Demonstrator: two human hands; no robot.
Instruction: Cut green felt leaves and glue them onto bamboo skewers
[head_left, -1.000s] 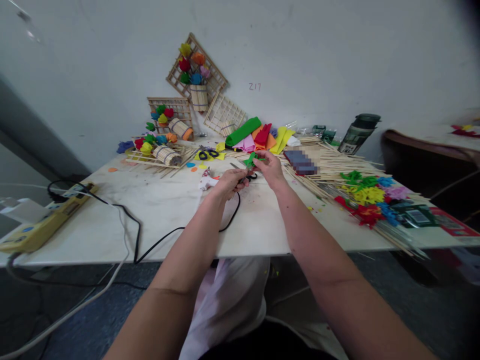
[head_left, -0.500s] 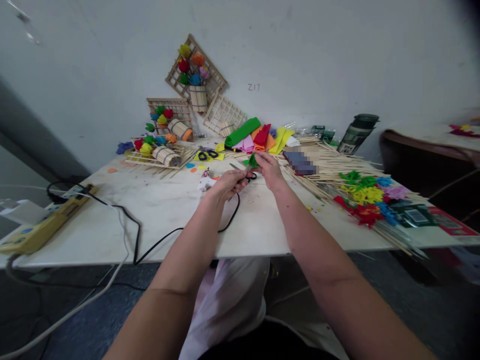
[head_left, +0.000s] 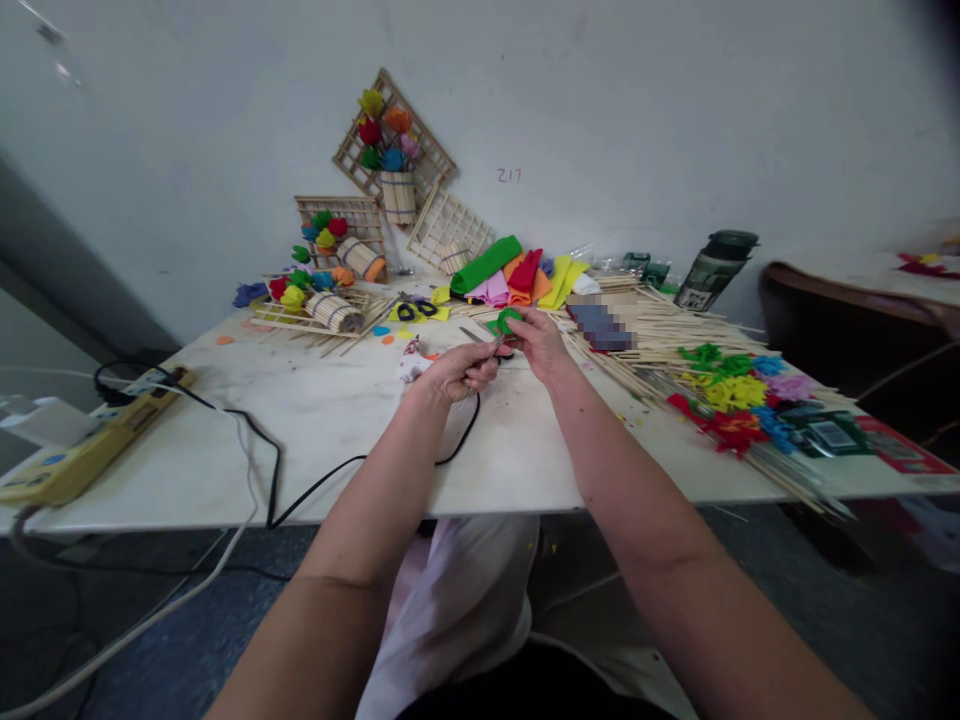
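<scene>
My left hand (head_left: 466, 372) is closed on a thin pale stick (head_left: 496, 344), which slants up toward the other hand. Pinched in the fingers of my right hand (head_left: 541, 340) is a small green piece of felt or paper (head_left: 509, 320), curled round at the stick's upper end. Just beyond the left fingers lies a pair of scissors (head_left: 472, 334) on the table, its blade showing and its dark handles partly hidden. Left of them rests a small white object (head_left: 411, 366) with a red pattern, its kind unclear.
Rolled green felt (head_left: 486, 265) and coloured sheets lie behind my hands. Bamboo sticks (head_left: 667, 320) and bright paper flowers (head_left: 727, 385) spread to the right, near a dark bottle (head_left: 716, 270). Stick frames with flowers (head_left: 322, 310) stand left. A black cord (head_left: 319, 492) crosses from a yellow power strip (head_left: 97, 440).
The green piece has turned in my right fingers and now shows a rounded, curled face. My left fingers have shifted slightly on the stick. Both arms stay nearly in place.
</scene>
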